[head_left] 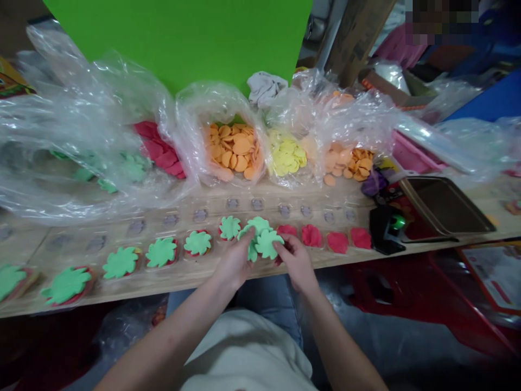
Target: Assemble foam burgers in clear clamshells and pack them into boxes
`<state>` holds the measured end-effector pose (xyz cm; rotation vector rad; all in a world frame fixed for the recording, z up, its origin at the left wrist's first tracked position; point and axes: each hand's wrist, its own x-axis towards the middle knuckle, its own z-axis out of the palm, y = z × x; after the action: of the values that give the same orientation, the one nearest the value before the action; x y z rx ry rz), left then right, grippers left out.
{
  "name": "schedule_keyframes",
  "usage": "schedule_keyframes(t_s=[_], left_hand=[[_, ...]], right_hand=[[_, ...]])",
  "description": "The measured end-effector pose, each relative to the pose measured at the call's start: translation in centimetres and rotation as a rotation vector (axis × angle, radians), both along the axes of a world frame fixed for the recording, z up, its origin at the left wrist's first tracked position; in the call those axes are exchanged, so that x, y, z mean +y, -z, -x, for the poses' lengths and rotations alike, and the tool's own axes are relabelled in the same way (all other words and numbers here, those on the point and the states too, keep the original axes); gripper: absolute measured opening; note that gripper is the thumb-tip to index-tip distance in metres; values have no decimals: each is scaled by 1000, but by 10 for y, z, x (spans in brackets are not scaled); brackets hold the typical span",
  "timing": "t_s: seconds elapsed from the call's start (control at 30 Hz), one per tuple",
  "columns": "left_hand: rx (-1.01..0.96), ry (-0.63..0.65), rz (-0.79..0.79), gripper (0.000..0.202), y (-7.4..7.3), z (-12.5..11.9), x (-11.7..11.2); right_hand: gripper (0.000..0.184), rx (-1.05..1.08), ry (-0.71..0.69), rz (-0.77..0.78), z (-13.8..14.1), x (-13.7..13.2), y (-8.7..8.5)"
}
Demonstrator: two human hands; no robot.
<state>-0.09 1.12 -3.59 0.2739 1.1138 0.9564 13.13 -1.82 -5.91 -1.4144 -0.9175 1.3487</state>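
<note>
My left hand (236, 258) is closed around a few green scalloped, leaf-like foam pieces (258, 228) above the table's front edge. My right hand (296, 258) pinches one green piece (268, 244) by its right side, close to the others. Along the front row to the left, green pieces (121, 263) lie on top of red ones in clear plastic trays. To the right of my hands, the stacks show red pieces (311, 235) on top. What lies directly beneath my hands is hidden.
Clear bags behind hold orange discs (238, 146), yellow pieces (288, 155), red pieces (160, 149) and green pieces (134, 167). A black device with a green light (391, 228) and a brown tray (448, 203) stand right. Below is a red plastic chair (431, 304).
</note>
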Motion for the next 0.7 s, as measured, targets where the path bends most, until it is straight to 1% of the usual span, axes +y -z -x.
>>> schedule_keyframes(t_s=[0.03, 0.1, 0.13, 0.17, 0.2, 0.27, 0.3, 0.37, 0.47, 0.53, 0.6, 0.63, 0.7], left_hand=[[-18, -19, 1, 26, -1, 0, 2], [3, -47, -29, 23, -3, 5, 6], [29, -35, -37, 23, -3, 8, 7], [64, -4, -35, 25, -3, 11, 8], [105, 47, -30, 27, -3, 13, 7], [218, 189, -62, 34, -4, 15, 2], [292, 270, -117, 38, -5, 14, -1], [455, 454, -266, 47, -6, 10, -8], [669, 754, -506, 56, -2, 1, -15], [832, 892, -678, 61, 6, -5, -17], [994, 993, -806, 64, 15, -11, -17], [1059, 1045, -833, 65, 20, -14, -16], [1154, 1161, -855, 68, 26, -20, -14]], right_hand=[[25, -12, 23, -13, -9, 2, -1], [25, -90, 124, -58, -30, 7, -4], [26, -138, 176, -80, -41, 11, -6], [27, -178, 198, -94, -51, 15, -8], [28, -207, 180, -97, -59, 19, -8], [31, -255, 44, -86, -67, 28, -7], [31, -313, -29, -94, -67, 32, -4], [28, -560, -121, -163, -64, 36, 4], [23, -1008, -193, -322, -61, 34, 16], [27, -1208, -164, -390, -64, 27, 20], [29, -1324, -66, -415, -68, 17, 21], [29, -1355, -25, -423, -70, 11, 21], [30, -1383, -24, -452, -70, -2, 20]])
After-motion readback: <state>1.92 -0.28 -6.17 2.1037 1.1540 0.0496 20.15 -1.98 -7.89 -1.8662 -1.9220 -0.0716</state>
